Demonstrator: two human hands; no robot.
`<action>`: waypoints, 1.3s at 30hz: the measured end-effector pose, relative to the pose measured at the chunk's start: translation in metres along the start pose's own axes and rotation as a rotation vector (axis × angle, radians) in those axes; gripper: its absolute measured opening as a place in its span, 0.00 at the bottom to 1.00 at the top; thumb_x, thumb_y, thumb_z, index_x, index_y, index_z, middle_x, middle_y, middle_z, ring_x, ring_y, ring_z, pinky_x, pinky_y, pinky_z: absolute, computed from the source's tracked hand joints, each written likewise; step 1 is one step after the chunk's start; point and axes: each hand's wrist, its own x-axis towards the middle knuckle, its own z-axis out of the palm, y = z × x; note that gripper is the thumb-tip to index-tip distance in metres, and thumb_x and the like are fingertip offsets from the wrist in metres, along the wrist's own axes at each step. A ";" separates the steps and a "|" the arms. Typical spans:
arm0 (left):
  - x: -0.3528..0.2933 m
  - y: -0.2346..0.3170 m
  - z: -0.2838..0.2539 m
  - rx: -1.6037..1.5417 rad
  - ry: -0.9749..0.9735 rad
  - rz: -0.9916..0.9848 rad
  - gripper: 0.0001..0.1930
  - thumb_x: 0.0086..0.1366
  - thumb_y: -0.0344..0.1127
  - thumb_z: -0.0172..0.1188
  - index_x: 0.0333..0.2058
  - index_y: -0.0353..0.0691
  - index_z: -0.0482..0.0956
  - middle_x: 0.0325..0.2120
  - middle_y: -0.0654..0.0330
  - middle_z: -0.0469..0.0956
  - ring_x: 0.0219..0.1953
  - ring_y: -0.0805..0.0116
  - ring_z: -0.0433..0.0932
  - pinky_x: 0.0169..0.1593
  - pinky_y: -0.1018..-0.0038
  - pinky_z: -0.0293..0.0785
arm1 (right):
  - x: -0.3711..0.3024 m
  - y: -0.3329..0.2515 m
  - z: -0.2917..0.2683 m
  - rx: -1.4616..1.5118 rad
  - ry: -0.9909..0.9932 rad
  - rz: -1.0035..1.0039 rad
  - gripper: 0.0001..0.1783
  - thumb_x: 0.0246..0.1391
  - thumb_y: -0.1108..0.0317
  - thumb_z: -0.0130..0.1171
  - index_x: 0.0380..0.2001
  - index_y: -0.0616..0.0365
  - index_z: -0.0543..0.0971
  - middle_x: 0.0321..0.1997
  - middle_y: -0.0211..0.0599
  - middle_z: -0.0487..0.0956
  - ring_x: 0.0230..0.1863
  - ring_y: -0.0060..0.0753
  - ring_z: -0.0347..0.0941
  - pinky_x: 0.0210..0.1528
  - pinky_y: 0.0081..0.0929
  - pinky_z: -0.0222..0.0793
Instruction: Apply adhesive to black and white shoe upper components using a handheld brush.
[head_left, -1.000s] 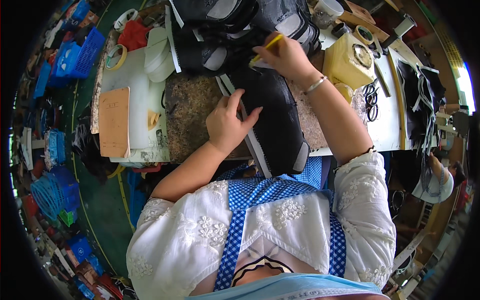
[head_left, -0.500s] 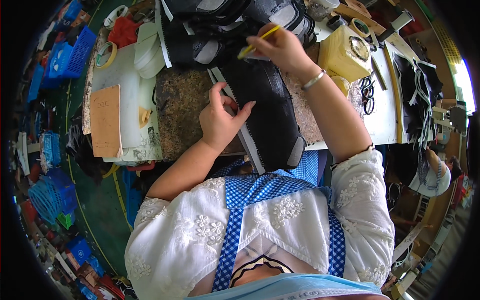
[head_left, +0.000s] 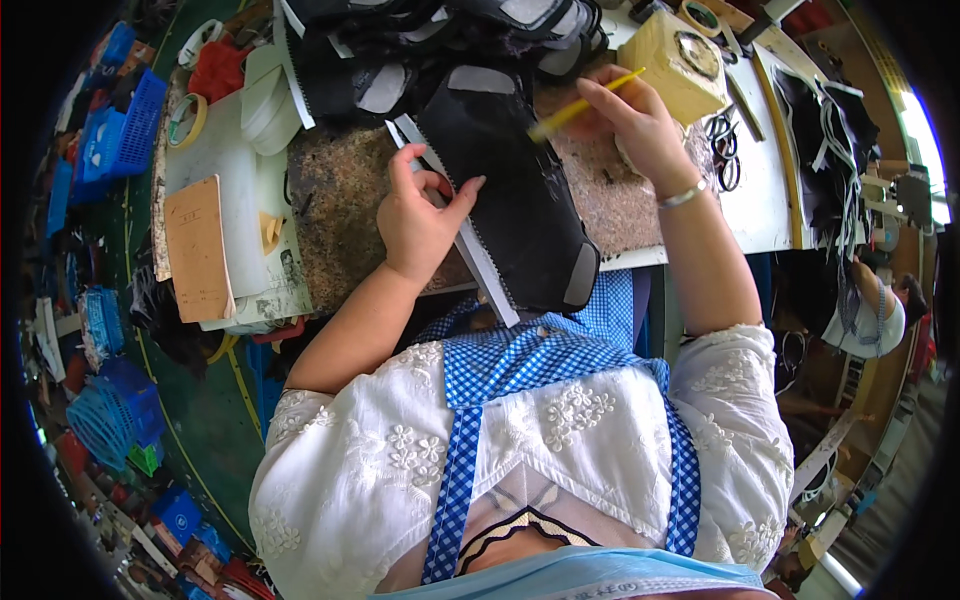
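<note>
A black fabric shoe upper (head_left: 515, 195) lies slantwise over the bench and hangs past its front edge. Grey patches mark both its ends, and a white strip (head_left: 487, 275) with a zigzag edge runs down its left side. My left hand (head_left: 420, 220) grips that left edge, thumb on top. My right hand (head_left: 635, 125) is closed round a thin yellow brush (head_left: 562, 118); its blurred tip is over the upper's right edge. Whether the tip touches cannot be made out.
More black uppers (head_left: 450, 30) are heaped at the back. A stained yellow container (head_left: 672, 65) stands at the back right, near black rings (head_left: 722, 150). On the left lie a tan notebook (head_left: 200, 250) and a tape roll (head_left: 187, 120). Another person (head_left: 870, 310) is at far right.
My right hand has moved right and slightly nearer with the brush, from the upper's far end to its right edge. My left hand keeps its grip. The view has shifted a little.
</note>
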 end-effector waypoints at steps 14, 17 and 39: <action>0.002 0.003 -0.006 -0.396 -0.109 -0.342 0.34 0.55 0.32 0.69 0.54 0.31 0.58 0.20 0.62 0.73 0.17 0.82 0.66 0.19 0.86 0.59 | -0.075 0.021 -0.049 0.000 0.652 -0.459 0.14 0.56 0.61 0.61 0.33 0.64 0.75 0.21 0.34 0.77 0.16 0.21 0.72 0.18 0.15 0.66; 0.002 0.006 -0.006 -0.469 -0.059 -0.373 0.35 0.54 0.33 0.70 0.54 0.32 0.57 0.22 0.63 0.74 0.18 0.82 0.67 0.19 0.86 0.59 | -0.057 0.030 -0.074 -0.600 0.645 -0.081 0.15 0.56 0.59 0.61 0.32 0.62 0.75 0.19 0.33 0.76 0.14 0.20 0.69 0.16 0.15 0.62; 0.002 0.002 -0.004 -0.601 -0.092 -0.547 0.11 0.65 0.38 0.57 0.28 0.37 0.78 0.17 0.68 0.73 0.16 0.82 0.69 0.21 0.83 0.65 | -0.009 -0.055 0.039 -0.475 -0.178 -0.444 0.12 0.49 0.73 0.61 0.36 0.60 0.70 0.35 0.38 0.80 0.38 0.31 0.79 0.39 0.24 0.77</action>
